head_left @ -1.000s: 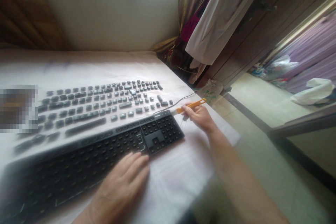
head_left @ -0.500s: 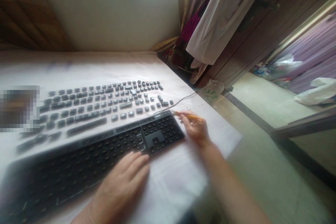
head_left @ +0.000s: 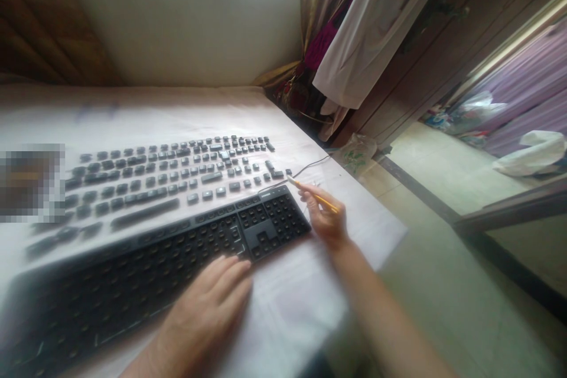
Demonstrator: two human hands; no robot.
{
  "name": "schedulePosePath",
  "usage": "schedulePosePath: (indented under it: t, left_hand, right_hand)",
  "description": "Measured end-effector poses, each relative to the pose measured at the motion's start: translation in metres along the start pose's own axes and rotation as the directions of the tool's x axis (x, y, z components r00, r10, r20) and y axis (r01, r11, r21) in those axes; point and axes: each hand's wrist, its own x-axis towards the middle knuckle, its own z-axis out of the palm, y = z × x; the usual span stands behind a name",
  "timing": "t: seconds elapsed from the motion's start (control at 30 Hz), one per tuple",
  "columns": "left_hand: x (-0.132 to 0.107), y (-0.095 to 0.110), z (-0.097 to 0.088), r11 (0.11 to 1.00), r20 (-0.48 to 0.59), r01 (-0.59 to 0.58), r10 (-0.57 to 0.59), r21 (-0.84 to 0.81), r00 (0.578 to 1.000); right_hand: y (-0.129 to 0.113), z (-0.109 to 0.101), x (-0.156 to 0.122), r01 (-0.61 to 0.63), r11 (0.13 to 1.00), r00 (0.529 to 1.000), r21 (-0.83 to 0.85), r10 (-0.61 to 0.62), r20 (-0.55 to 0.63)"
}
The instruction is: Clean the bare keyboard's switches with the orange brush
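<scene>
A black keyboard (head_left: 146, 271) with its keycaps removed lies across the white-covered table (head_left: 292, 307). Several loose black keycaps (head_left: 172, 174) sit in rows behind it. My left hand (head_left: 208, 313) rests flat on the keyboard's front edge, fingers stretched out. My right hand (head_left: 325, 215) is closed around a thin orange-handled brush (head_left: 312, 195), its pale tip pointing at the keyboard's far right corner. A thin cable (head_left: 305, 168) runs from that corner toward the table's right edge.
A wall stands behind the table. Clothes (head_left: 358, 29) hang at the right near a wooden wardrobe (head_left: 443, 35). A plastic bag (head_left: 357, 156) lies on the floor by the table corner. A blurred patch (head_left: 31, 183) covers something at the left.
My right hand turned the brush: its handle swung from pointing up and right to pointing back toward me, and the tip came to the keyboard's far right corner. My left hand stayed put.
</scene>
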Motion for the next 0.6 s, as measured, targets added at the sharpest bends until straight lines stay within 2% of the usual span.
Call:
schedulePosePath:
  t: [0.1,0.4,0.6]
  left_hand:
    - [0.000,0.000,0.000,1.000,0.001,-0.006,0.006,0.004,1.000]
    - [0.001,0.000,0.000,1.000,-0.013,-0.009,0.009,0.011,1.000]
    - [-0.002,0.001,0.004,1.000,-0.005,0.010,-0.010,0.003,1.000]
  right_hand:
    - [-0.001,-0.001,-0.004,-0.007,1.000,0.999,-0.001,0.007,-0.036]
    - [0.001,0.004,-0.008,0.026,0.998,0.999,-0.048,-0.028,-0.037]
    - [-0.008,-0.006,-0.011,0.131,0.991,0.990,0.011,-0.132,0.053]
